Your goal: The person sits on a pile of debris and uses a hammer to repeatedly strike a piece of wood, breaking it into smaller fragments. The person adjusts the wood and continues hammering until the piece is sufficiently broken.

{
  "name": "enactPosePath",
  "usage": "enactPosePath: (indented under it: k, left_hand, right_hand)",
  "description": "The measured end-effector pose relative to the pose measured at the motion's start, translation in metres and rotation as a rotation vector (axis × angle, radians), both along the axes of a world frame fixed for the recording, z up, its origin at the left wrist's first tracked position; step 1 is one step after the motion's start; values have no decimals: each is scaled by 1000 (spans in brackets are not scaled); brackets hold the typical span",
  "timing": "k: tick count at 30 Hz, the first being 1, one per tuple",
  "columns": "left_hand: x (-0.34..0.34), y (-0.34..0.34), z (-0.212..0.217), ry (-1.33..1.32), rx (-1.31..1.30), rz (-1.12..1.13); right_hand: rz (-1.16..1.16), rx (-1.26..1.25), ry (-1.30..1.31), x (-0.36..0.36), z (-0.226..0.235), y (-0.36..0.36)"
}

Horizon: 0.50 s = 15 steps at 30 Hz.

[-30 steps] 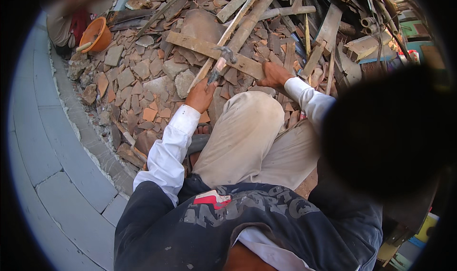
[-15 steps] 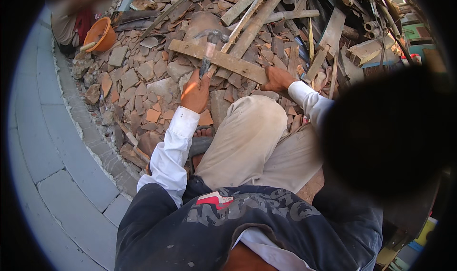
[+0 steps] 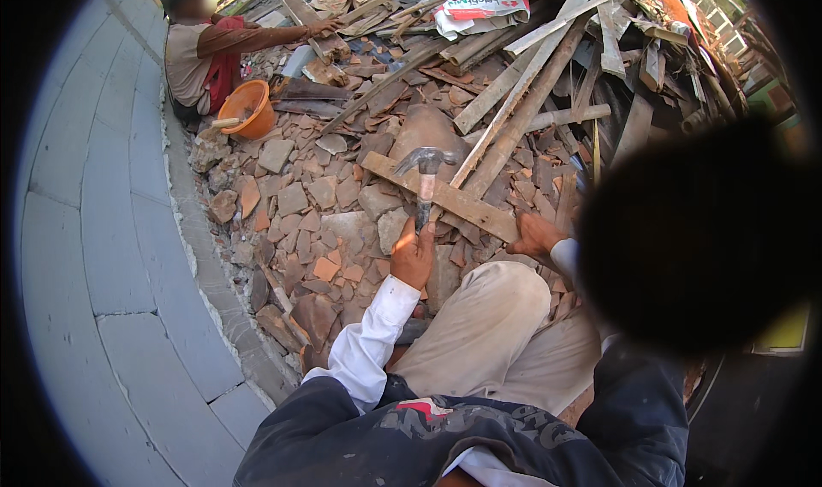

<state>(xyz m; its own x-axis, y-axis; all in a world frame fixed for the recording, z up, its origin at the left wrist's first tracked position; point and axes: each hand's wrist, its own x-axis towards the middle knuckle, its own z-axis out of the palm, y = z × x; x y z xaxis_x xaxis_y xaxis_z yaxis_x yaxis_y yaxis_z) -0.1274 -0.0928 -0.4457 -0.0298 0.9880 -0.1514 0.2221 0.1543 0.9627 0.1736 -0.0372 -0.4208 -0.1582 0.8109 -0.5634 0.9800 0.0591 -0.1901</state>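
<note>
My left hand (image 3: pixel 413 256) grips the handle of a claw hammer (image 3: pixel 425 172), whose grey steel head is raised just above a short wooden plank (image 3: pixel 445 198). The plank lies across broken tiles and rubble in front of my knee. My right hand (image 3: pixel 533 234) presses down on the plank's right end, fingers wrapped on its edge. My bent leg in beige trousers (image 3: pixel 497 324) sits below both hands. A dark blurred shape (image 3: pixel 693 239) hides the right side of the view.
A heap of long wooden laths and boards (image 3: pixel 531 85) fills the far right. Broken clay tiles (image 3: pixel 308 222) cover the ground. Another person (image 3: pixel 201 55) crouches at far left beside an orange bucket (image 3: pixel 248 109). A grey paved kerb (image 3: pixel 103 256) curves along the left.
The hammer has swung up from a low slant to upright above the plank. The view has tilted up, and the other person and bucket are now fully in sight.
</note>
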Motion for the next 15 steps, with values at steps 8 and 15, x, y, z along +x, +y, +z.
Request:
enactPosePath:
  k: [8, 15]
  left_hand:
    - [-8, -29, -55, 270, 26, -279]
    - [-32, -6, -34, 231, -16, -154]
  right_hand:
    - [112, 129, 0, 4, -4, 4]
    - [-55, 166, 45, 6, 1, 21]
